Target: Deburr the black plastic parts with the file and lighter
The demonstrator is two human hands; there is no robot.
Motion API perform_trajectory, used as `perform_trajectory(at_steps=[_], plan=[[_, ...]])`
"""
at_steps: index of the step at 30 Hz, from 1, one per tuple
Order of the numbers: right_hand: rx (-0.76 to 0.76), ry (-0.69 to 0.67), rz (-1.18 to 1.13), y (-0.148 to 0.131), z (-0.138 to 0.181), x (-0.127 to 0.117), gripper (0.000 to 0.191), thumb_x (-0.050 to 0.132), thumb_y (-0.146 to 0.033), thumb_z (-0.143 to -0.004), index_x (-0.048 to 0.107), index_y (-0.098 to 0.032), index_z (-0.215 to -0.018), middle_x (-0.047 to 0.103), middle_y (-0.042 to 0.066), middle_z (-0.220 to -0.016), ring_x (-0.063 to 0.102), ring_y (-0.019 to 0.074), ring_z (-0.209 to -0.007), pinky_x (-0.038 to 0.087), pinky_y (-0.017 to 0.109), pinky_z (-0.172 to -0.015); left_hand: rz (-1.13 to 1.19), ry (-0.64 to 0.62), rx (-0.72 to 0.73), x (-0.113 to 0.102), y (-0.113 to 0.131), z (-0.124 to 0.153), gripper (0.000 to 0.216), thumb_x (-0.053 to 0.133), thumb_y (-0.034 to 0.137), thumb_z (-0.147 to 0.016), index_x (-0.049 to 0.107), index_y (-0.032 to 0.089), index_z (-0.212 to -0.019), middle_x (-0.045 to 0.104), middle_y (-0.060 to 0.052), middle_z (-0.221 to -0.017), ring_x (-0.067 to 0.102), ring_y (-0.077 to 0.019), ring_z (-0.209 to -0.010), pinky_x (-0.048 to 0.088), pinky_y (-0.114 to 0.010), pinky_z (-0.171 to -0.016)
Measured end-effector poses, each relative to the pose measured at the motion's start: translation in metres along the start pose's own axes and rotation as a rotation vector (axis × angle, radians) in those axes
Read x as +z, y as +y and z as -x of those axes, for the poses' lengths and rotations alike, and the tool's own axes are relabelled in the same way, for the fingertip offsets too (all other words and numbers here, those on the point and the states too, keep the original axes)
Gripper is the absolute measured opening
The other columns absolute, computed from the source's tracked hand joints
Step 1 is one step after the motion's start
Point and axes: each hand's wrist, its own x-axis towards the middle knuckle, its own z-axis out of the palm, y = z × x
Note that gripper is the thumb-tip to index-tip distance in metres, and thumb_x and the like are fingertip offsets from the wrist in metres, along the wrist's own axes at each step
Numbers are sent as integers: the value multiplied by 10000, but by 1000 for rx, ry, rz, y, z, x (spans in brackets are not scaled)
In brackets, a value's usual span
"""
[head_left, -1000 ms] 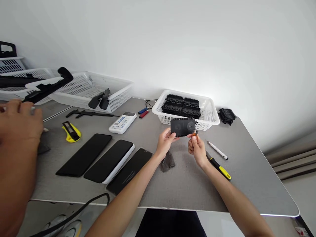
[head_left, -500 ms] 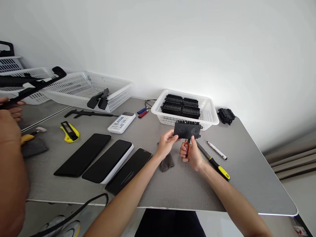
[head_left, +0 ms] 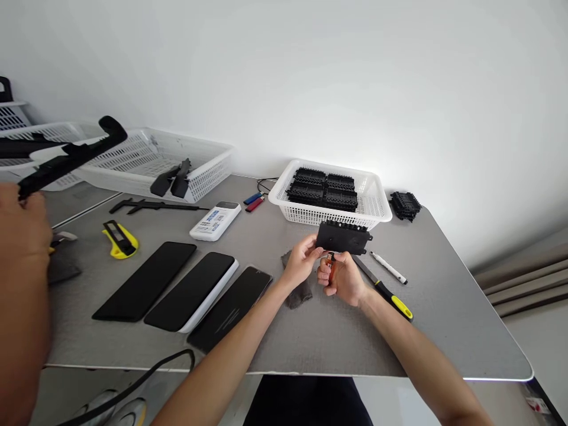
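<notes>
My left hand [head_left: 303,260] grips the left end of a flat black plastic part [head_left: 344,238], held above the table in front of the small basket. Along the part's upper edge runs a row of small teeth, with tabs at its right side. Just below the part, my right hand [head_left: 346,278] is closed around an orange lighter [head_left: 330,269], its top close to the part's lower edge. Whether there is a flame I cannot tell. A dark grey cloth [head_left: 300,294] lies under my hands. Beside my right wrist is a file [head_left: 393,300] with a black and yellow handle.
A white basket [head_left: 377,207] holds several black parts; more are stacked [head_left: 404,205] to its right. A marker [head_left: 389,267], phones [head_left: 190,291], a white box [head_left: 215,221], calipers [head_left: 155,205] and a yellow cutter [head_left: 119,239] lie around. At left, a co-worker's hand [head_left: 26,219] holds a long black piece.
The black part has shifted slightly right and tilted. My right thumb has left its face, and the lighter now sits lower in my fist. The co-worker's hand has moved right and inward.
</notes>
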Motion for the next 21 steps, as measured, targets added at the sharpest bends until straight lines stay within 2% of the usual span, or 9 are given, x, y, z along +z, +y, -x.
perform_trajectory(at_steps=[6,13,18,21], plan=[[26,44,-73,-1,-1,-3,265,476,-456,-671,339,-229,-670,296,-27,-664,249,113,-569,124,220,-461,-55,-29,24,2,2,1,304,634,444,-894,662,165,-1012,702,-75,-907,655,-215,-857,535,-337,-797],[52,93,-134,-2,0,-4,231,458,-417,-665,324,-230,-683,294,-31,-649,228,110,-554,111,214,-460,-178,-24,37,3,2,4,267,604,412,-904,654,164,-990,658,-34,-779,614,-187,-739,477,-295,-690],[57,84,-124,-3,0,-3,237,476,-426,-659,347,-229,-675,284,-39,-653,212,109,-559,103,213,-458,-184,-5,49,3,1,3,237,605,392,-902,656,171,-969,660,-29,-773,611,-181,-728,479,-292,-680],[24,73,-114,-3,2,-2,289,490,-486,-717,373,-223,-686,300,-38,-678,219,108,-572,103,214,-457,-168,-8,47,3,1,2,239,601,388,-911,673,175,-994,680,-39,-803,627,-182,-745,504,-299,-699]])
